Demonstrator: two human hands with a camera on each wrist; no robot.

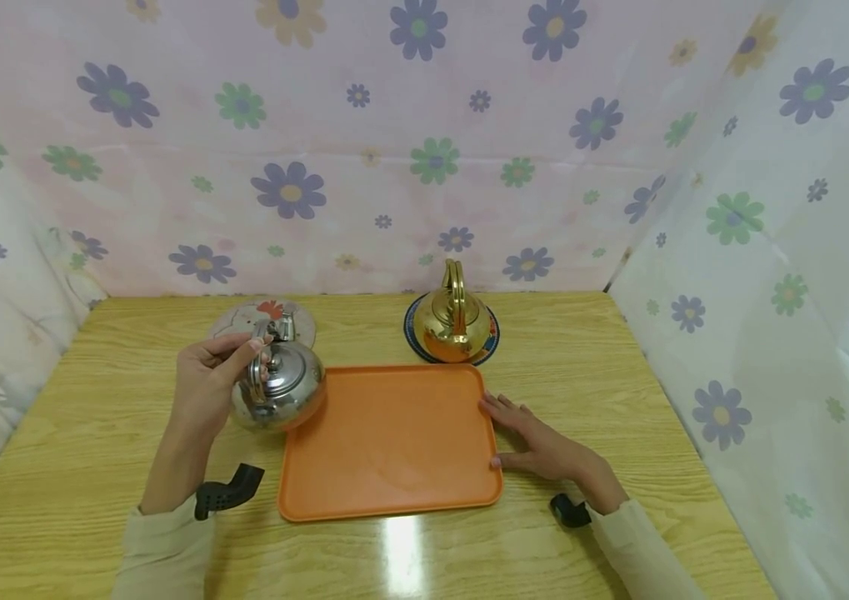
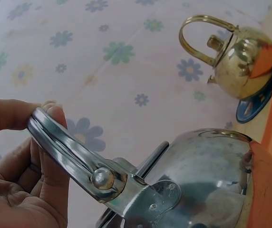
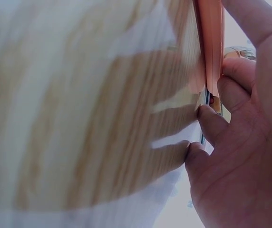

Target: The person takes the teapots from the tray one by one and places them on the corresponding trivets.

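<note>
My left hand [image 1: 207, 379] grips the handle of a shiny silver teapot [image 1: 285, 392], thumb on one side of the handle and fingers on the other. In the head view the teapot overlaps the upper left corner of an orange tray [image 1: 394, 442]. Its handle [image 2: 74, 152] and polished side fill much of the left wrist view. At the tray's right edge my right hand [image 1: 544, 442] rests with fingers spread, fingertips touching the rim. The right wrist view has the tray's side [image 3: 212, 42] beside those fingers [image 3: 238, 71].
A gold teapot [image 1: 457, 325] stands on a blue patterned plate [image 1: 411, 329] behind the tray. Behind the silver teapot lies a pale round mat [image 1: 229, 321] with a red design. Flowered cloth [image 1: 364, 125] walls the wooden table [image 1: 581, 350] at back and sides.
</note>
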